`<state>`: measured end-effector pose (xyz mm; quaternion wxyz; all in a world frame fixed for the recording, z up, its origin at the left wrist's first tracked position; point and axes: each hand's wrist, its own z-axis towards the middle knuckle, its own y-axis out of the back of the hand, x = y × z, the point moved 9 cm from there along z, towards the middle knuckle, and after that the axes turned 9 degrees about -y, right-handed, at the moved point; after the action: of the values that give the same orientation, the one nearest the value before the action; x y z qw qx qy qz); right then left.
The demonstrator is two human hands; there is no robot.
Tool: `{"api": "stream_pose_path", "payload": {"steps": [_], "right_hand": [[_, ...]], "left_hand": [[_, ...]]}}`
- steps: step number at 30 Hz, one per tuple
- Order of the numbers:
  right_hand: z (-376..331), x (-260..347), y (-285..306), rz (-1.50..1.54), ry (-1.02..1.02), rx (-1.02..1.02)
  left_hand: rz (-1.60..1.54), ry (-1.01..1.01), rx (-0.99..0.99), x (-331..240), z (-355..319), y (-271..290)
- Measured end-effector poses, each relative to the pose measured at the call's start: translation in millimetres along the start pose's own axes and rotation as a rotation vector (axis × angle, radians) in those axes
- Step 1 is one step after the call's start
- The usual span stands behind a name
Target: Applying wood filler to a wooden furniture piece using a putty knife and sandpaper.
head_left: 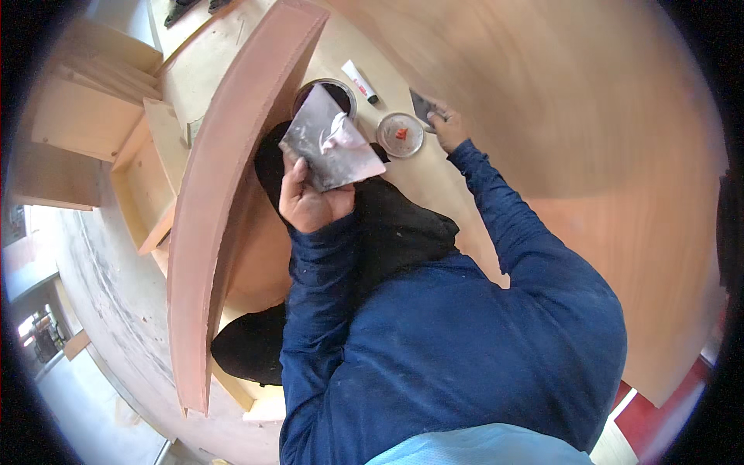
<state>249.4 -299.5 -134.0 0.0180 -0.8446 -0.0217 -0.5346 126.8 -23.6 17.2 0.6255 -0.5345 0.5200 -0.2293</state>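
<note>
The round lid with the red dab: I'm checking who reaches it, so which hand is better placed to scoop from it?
Likely the right hand: it holds a small scraper beside the lid, while the left hand is occupied holding the putty board.

L hand (310,203) grips putty board (333,143); R hand (448,128) holds scraper (422,105).

This is a woodworking or furniture workshop. Large bare plywood panels (589,116) fill the work surface, and a long reddish-brown board (225,194) stands on edge across them. Unfinished wooden box parts (93,116) are stacked at the left. A tin of filler (325,89), its lid (401,135) and a small tube (360,81) lie on the wood, and the concrete floor (93,310) is dusty.
</note>
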Motion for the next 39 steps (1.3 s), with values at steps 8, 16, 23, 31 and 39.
{"api": "stream_pose_path", "payload": {"steps": [8,16,23,31,39], "right_hand": [[12,-105,-13,-1.09,0.015,0.032],[34,-153,-1,-1.528,-0.111,0.036],[40,-149,-12,-1.53,0.059,0.059],[49,-158,-19,-1.55,0.058,0.075],[47,-148,-27,-1.59,0.013,0.179]], "left_hand": [[0.015,-0.025,0.022,-6,-6,10],[-0.013,0.012,0.034,-2,-5,8],[-0.093,0.016,0.133,0,-4,-3],[-0.157,0.035,0.185,2,-5,-9],[-0.14,0.059,0.149,2,-5,-3]]}}
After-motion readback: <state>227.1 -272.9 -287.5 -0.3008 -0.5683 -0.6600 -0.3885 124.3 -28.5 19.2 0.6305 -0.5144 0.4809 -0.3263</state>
